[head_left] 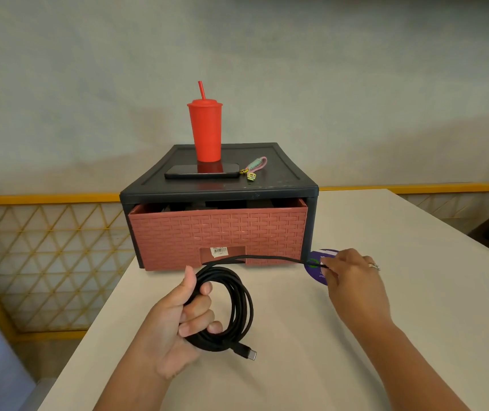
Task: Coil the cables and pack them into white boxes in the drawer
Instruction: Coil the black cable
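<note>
Left hand (178, 318), near centre: fingers curled round the left side of the coiled black cable (238, 304), thumb upright against the top of the coil. The loops pass through the fist and hang out to the right of the fingers, just above the white table (356, 366). A USB-C plug (248, 351) sticks out from the coil's near lower edge, below the fingertips and clear of them.

One free strand leaves the top of the coil beside the thumb and runs right, fairly taut, to the right hand (353, 277). There the thumb and forefinger pinch it at its end; the other fingers are loosely bent. A ring (373, 266) sits on one finger. The pinch hovers over a purple round sticker (315, 274) on the table.

Behind the strand: reddish woven-pattern drawer (219, 229), slightly pulled out of its dark cabinet (267, 188), with a barcode label (219, 251) at its handle notch. The contents are dark and cannot be made out.

On the cabinet top: phone (186, 172) lying flat, keyring strap (253, 169) to its right, red tumbler (206, 129) with straw behind it. Far left: yellow lattice railing (44, 256).
</note>
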A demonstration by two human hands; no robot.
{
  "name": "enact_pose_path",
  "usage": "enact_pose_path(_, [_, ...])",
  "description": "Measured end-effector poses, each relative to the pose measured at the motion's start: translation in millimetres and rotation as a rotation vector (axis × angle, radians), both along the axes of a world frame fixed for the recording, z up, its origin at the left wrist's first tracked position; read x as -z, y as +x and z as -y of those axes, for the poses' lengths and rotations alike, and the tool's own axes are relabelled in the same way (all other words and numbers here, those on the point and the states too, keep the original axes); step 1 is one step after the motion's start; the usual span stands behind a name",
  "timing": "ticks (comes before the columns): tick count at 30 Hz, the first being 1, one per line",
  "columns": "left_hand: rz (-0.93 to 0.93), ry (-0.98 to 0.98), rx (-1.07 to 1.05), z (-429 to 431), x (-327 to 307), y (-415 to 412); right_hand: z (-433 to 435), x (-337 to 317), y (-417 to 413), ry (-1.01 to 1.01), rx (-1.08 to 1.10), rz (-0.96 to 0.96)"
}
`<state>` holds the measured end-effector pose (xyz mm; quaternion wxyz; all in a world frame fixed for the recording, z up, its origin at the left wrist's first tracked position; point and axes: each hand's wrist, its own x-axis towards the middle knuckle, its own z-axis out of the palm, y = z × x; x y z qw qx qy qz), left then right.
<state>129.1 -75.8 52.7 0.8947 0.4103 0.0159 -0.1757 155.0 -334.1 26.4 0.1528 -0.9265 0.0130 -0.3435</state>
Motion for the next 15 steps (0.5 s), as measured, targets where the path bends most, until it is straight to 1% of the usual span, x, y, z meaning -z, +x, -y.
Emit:
enact_pose_path(2, [-0.003, -0.033, 0.04, -1.3, -1.1, -0.6, -4.2, -7.8, -3.5, 0.171, 0.034, -0.037])
enact_pose_path(3, [-0.015, -0.034, 0.049, -1.2, -1.2, -0.8, -6.7, -10.6, -4.0, 0.321, 0.02, -0.062])
enact_pose_path(4, [-0.031, -0.03, 0.049, -0.2, -1.4, -1.0, -9.6, -13.6, -4.3, 0.54, -0.023, -0.092])
enact_pose_path(6, [-0.057, -0.039, 0.051, 4.8, -2.5, -2.9, -21.7, -23.2, -6.4, 1.066, -0.192, -0.154])
enact_pose_path(7, [-0.068, -0.051, 0.058, 7.6, -2.3, -4.1, -29.7, -25.5, -7.9, 1.29, -0.287, -0.208])
enact_pose_path(8, [-0.077, -0.064, 0.071, 10.5, -2.0, -5.2, -37.4, -26.1, -9.6, 1.447, -0.367, -0.273])
enact_pose_path(9, [-0.082, -0.08, 0.097, 12.6, -0.8, -5.5, -44.3, -25.3, -11.2, 1.548, -0.422, -0.335])
enact_pose_path(11, [-0.073, -0.13, 0.171, 16.2, 0.5, -6.5, -56.5, -24.6, -15.4, 1.686, -0.491, -0.425])
enact_pose_path(13, [-0.076, -0.144, 0.193, 18.9, 1.3, -7.7, -64.5, -24.0, -17.8, 1.792, -0.524, -0.49])
enact_pose_path(15, [-0.088, -0.11, 0.17, 22.0, 1.9, -8.1, -70.3, -23.1, -20.6, 1.85, -0.535, -0.551])
